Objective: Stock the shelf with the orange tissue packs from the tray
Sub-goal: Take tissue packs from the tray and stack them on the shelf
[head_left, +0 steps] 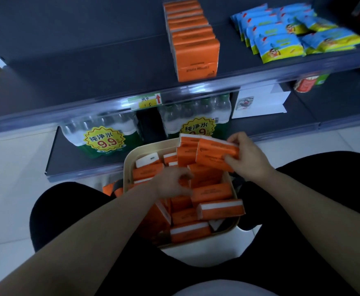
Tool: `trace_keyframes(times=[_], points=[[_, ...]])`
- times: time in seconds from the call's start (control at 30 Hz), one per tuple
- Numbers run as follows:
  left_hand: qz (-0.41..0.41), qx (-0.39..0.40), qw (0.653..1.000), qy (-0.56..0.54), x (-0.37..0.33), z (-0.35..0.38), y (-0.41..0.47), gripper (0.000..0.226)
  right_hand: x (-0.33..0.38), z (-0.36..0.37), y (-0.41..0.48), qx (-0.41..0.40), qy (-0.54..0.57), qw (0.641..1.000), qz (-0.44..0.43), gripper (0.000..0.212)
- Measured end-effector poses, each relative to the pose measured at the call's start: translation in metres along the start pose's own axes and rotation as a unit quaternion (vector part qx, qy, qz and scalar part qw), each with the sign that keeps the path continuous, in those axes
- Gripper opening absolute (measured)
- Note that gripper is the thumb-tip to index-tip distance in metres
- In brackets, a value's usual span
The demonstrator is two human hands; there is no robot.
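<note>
A beige tray [128, 167] sits on the floor between my knees, filled with several orange tissue packs [212, 192] lying at odd angles. My right hand [247, 155] grips an orange pack [215, 153] over the tray's far right corner, with a second pack [186, 151] pressed against it. My left hand [171, 184] reaches into the tray's middle, its fingers curled on a pack there; the grip is partly hidden. On the dark shelf [89, 67] above, a row of orange packs [193, 39] stands front to back.
Blue and yellow snack bags [281, 39] lie on the shelf right of the orange row. A price tag [145, 101] sits on the shelf's front rail. Shrink-wrapped water bottle packs [102, 135] and a white box [260, 101] stand on the bottom shelf. My black-clad knees flank the tray.
</note>
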State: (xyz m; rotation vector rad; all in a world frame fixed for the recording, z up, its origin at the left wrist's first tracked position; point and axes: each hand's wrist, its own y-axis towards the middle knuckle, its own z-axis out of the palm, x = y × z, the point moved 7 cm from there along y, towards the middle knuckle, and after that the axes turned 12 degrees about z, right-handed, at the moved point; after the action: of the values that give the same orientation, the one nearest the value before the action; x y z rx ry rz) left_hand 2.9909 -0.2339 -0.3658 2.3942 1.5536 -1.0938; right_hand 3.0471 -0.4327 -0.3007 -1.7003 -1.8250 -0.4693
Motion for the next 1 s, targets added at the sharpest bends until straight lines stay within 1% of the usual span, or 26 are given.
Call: trace_keyframes(times=[0.1,0.17,0.23,0.3,0.37,0.43,0.5,0.6,0.67,0.73,0.8,0.9,1.0], points=[[0.015,0.076,0.996,0.053,-0.009,0.019,0.011,0.073,-0.006,-0.001,-0.005,-0.01,0.008,1.0,-0.008,0.036],[0.021,0.105,0.991,0.078,-0.015,0.027,0.017,0.078,-0.009,-0.001,-0.005,-0.017,0.009,1.0,-0.006,0.039],[0.023,0.112,0.989,0.089,-0.019,0.032,0.021,0.069,-0.009,-0.002,-0.003,-0.024,0.013,1.0,-0.003,0.04],[0.025,0.084,0.994,0.07,-0.02,0.029,0.022,0.051,-0.007,-0.004,-0.002,-0.034,0.022,0.999,-0.005,0.041],[0.005,0.032,0.999,0.028,-0.021,0.017,0.021,0.043,-0.004,-0.008,-0.001,-0.044,0.035,0.998,-0.004,0.041],[-0.053,-0.036,0.997,-0.039,-0.014,-0.005,0.015,0.043,0.001,-0.011,0.001,-0.055,0.053,0.997,0.002,0.042],[-0.109,-0.119,0.979,-0.124,-0.002,-0.03,0.004,0.04,0.008,-0.015,0.002,-0.072,0.073,0.995,0.006,0.043],[-0.149,-0.222,0.941,-0.207,0.017,-0.065,-0.021,0.033,0.024,-0.026,0.004,-0.106,0.101,0.989,-0.004,0.042],[-0.146,-0.266,0.92,-0.248,0.022,-0.086,-0.036,0.03,0.04,-0.036,0.003,-0.129,0.121,0.984,-0.023,0.044],[-0.134,-0.312,0.907,-0.248,0.026,-0.109,-0.051,0.026,0.058,-0.047,0.002,-0.156,0.144,0.976,-0.043,0.042],[-0.127,-0.372,0.885,-0.249,0.029,-0.134,-0.067,0.022,0.076,-0.056,0.002,-0.176,0.153,0.971,-0.061,0.037],[-0.097,-0.468,0.837,-0.267,0.033,-0.173,-0.092,0.017,0.105,-0.063,0.003,-0.189,0.131,0.968,-0.102,0.033],[-0.08,-0.552,0.791,-0.25,0.037,-0.209,-0.11,0.018,0.13,-0.063,0.002,-0.203,0.088,0.966,-0.134,0.03]])
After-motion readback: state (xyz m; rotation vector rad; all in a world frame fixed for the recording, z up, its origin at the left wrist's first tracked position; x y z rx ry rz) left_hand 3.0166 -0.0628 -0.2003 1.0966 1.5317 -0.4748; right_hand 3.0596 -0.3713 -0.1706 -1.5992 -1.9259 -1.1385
